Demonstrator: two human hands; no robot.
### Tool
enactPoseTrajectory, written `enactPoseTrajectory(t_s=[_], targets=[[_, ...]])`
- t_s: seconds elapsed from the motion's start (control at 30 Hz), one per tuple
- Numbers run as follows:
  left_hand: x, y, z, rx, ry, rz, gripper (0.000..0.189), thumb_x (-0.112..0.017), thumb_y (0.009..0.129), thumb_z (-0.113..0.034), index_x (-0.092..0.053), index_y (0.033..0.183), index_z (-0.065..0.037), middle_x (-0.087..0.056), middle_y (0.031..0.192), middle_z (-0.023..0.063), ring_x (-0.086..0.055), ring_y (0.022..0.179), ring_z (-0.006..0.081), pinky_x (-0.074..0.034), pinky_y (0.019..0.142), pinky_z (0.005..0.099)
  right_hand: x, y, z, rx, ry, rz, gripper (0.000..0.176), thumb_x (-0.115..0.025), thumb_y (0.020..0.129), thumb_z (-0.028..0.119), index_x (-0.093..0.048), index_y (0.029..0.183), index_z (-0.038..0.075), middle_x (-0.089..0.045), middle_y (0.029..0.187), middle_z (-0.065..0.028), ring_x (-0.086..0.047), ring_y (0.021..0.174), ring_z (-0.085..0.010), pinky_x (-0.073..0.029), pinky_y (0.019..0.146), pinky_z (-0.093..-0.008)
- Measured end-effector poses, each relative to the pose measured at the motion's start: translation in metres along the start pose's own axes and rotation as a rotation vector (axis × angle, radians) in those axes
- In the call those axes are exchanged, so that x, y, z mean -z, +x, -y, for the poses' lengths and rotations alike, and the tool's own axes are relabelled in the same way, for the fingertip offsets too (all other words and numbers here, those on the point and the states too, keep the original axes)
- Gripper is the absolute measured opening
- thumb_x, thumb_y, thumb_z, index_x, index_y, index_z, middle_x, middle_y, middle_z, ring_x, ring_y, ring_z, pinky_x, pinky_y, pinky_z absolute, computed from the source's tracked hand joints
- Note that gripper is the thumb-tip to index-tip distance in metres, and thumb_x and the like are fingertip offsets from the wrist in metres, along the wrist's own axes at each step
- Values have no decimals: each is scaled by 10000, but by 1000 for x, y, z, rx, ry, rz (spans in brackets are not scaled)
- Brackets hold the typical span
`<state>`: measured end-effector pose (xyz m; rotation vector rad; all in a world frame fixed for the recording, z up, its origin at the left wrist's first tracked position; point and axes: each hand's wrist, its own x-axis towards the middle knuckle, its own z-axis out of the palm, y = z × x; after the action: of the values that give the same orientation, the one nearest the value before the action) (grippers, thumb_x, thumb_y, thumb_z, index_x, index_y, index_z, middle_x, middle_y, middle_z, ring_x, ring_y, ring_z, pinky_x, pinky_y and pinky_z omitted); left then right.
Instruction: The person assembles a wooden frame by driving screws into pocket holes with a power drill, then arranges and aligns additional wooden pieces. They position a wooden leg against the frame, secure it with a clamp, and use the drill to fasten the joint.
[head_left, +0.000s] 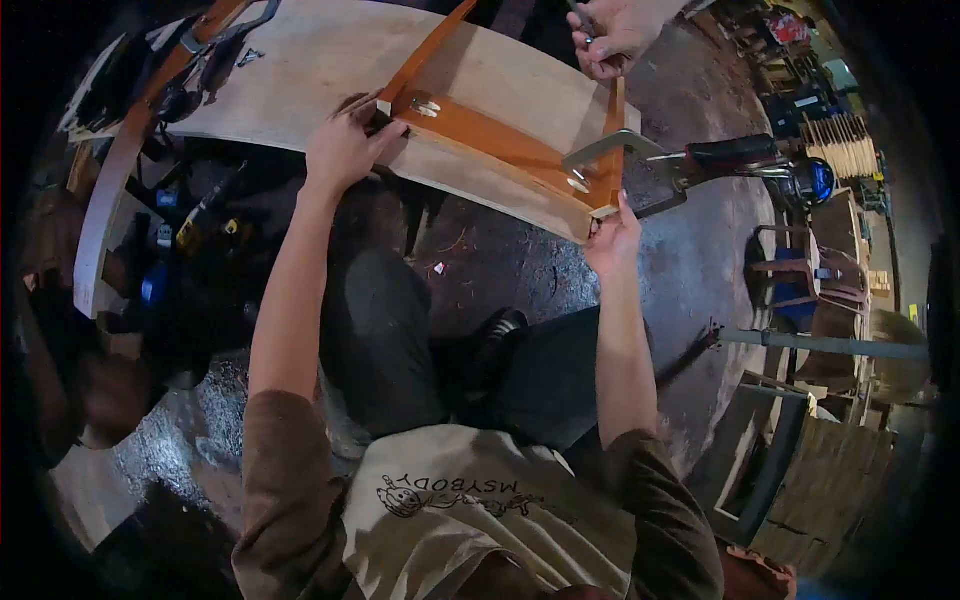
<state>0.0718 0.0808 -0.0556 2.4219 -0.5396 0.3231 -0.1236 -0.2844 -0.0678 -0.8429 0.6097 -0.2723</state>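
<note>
An orange-brown wooden frame (490, 137) lies on a pale wooden board (300, 65). My left hand (345, 148) grips its left corner, thumb on the near side and the other fingers partly hidden. My right hand (613, 238) pinches the right near corner, with the fingertips partly behind the wood. Near that corner a metal clamp (628, 142) with a dark handle reaches over the frame. Small pale metal pieces (426, 107) sit near the frame's inner corners. Above the right side, another person's hand (615, 40) holds a thin tool, too small to name.
A second clamp (205, 40) grips a brown wooden bar at the upper left. A yellow-and-black power tool (190, 235) lies below the board at left. To the right stand a chair (815, 270), a grey pole (820, 345) and stacked wood (840, 145).
</note>
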Motion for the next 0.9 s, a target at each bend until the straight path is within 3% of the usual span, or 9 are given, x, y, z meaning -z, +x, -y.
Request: enactPoseTrajectory(t_s=[0.1, 0.27, 0.43, 0.6, 0.67, 0.73, 0.8, 0.83, 0.9], targets=[[-2, 1, 0, 11, 85, 20, 608, -624, 893, -562, -718, 1152, -20, -666, 1295, 86, -530, 1314, 241, -452, 1054, 375, 4, 0, -1, -16, 11, 7, 314, -680, 927, 425, -662, 1071, 147, -631, 923, 19, -533, 807, -152, -457, 796, -322], [-13, 1, 5, -89, 123, -169, 621, -629, 875, -564, -673, 1266, -83, -655, 1316, 55, -529, 1313, 216, -367, 1126, 399, 1, -4, -6, 4, 35, -22, 320, -667, 944, 427, -660, 1072, 134, -637, 954, 15, -552, 865, -153, -458, 822, -314], [-10, 0, 1, -46, 93, -131, 695, -580, 902, -609, -643, 1303, -45, -615, 1371, 97, -489, 1356, 247, -334, 1152, 384, -1, -5, -6, 6, 44, -52, 311, -669, 946, 420, -660, 1064, 132, -643, 976, 12, -558, 892, -149, -454, 830, -305], [-9, 0, -2, -48, 132, -131, 695, -577, 907, -600, -624, 1329, -51, -602, 1388, 93, -493, 1355, 248, -329, 1157, 385, 3, -4, -7, 41, 20, -9, 313, -674, 945, 425, -649, 1088, 148, -628, 973, 21, -484, 779, -132, -408, 743, -283], [-9, -1, -1, -34, 199, -119, 630, -601, 896, -565, -626, 1343, -123, -639, 1337, 68, -517, 1329, 229, -348, 1146, 400, 4, -5, -8, 58, 27, -8, 316, -665, 952, 421, -645, 1103, 144, -628, 978, 20, -470, 767, -129, -397, 726, -281], [-13, 1, 2, -54, 170, -147, 626, -608, 893, -556, -626, 1343, -121, -643, 1328, 76, -525, 1320, 235, -352, 1143, 400, 11, 4, -9, 75, 42, 14, 319, -656, 960, 417, -641, 1118, 140, -627, 984, 20, -456, 754, -127, -386, 710, -279], [-10, 2, 5, -72, 149, -171, 623, -615, 890, -548, -626, 1343, -120, -647, 1320, 84, -533, 1310, 240, -357, 1139, 401, 36, 20, -11, 28, -24, 35, 422, -599, 977, 471, -622, 1227, 131, -681, 1132, -31, -614, 1040, -207, -474, 941, -389], [-7, 1, 2, -60, 124, -147, 652, -609, 895, -557, -624, 1333, -75, -634, 1335, 96, -528, 1315, 251, -342, 1148, 403, 18, 8, -11, 53, -13, 17, 413, -601, 976, 468, -624, 1216, 133, -675, 1089, -18, -590, 913, -165, -480, 852, -349], [-3, 1, -2, -73, 74, -141, 680, -607, 895, -565, -628, 1317, -33, -637, 1324, 112, -536, 1305, 256, -337, 1150, 410, 2, -4, -7, 58, 9, -2, 362, -618, 975, 435, -632, 1173, 133, -658, 1050, 0, -545, 862, -143, -436, 789, -319]])
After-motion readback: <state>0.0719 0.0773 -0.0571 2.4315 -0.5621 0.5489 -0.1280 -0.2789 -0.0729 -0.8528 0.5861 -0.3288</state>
